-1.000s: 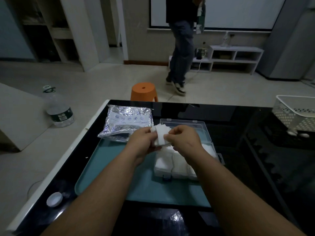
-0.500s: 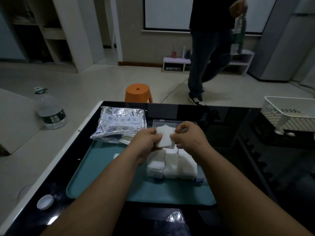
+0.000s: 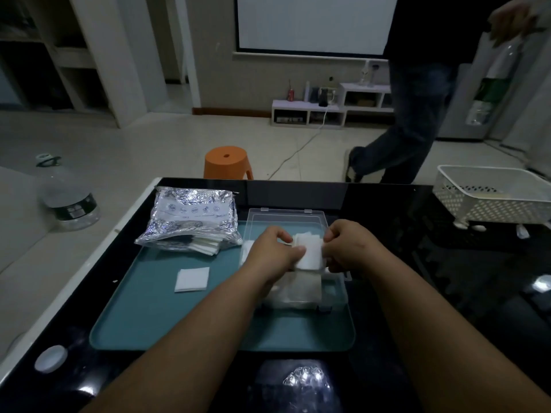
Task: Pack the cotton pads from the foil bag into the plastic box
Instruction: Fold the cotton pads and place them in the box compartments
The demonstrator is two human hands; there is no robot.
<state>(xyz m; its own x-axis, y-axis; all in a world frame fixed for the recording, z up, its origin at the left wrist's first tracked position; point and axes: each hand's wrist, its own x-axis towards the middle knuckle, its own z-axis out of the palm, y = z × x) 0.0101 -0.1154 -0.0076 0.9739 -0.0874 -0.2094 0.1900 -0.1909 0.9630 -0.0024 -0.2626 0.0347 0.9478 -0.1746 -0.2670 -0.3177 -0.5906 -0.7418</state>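
I have the small stack of cotton pads point(image 3: 308, 251) pinched between both hands now, the left hand point(image 3: 275, 251) gripping its left edge with thumb on top and the right hand point(image 3: 348, 248) closed on its right edge. Compared with a second ago, the stack has come down from chest height and sits lower, directly above the open plastic box point(image 3: 334, 289), whose lid lies flat on the far side. I read that as squaring finished and placing about to begin. The near part of the box already looks filled with white pads, though the clear walls and dim light make it hard for me to tell how full each row is. The foil bag point(image 3: 190, 219) lies on the far left of the teal tray point(image 3: 149, 320), mouth toward me, with more pads showing at its opening, so the job is not near done. One loose pad point(image 3: 192, 279) rests on the tray left of the box and will need collecting.
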